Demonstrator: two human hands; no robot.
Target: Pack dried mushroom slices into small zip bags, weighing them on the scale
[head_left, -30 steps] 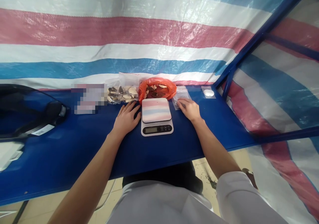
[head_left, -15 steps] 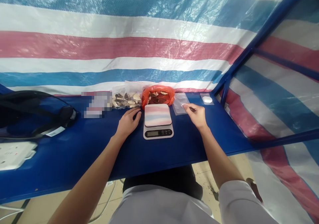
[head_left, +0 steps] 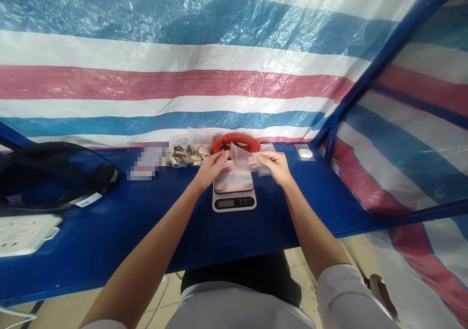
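- Both sets of fingertips pinch a small clear plastic bag (head_left: 240,157): the left hand (head_left: 212,169) grips its left edge, the right hand (head_left: 273,165) its right edge.
- The bag hangs in the air just above the digital kitchen scale (head_left: 234,194).
- Behind it lies an orange bag (head_left: 236,142) of dark pieces, with a clear packet of shells (head_left: 187,152) to the left.
- Everything stands on the blue table (head_left: 109,226).

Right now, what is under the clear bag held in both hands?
Under the clear bag sits the scale; its display strip shows, while its platform is seen only blurred through the plastic.
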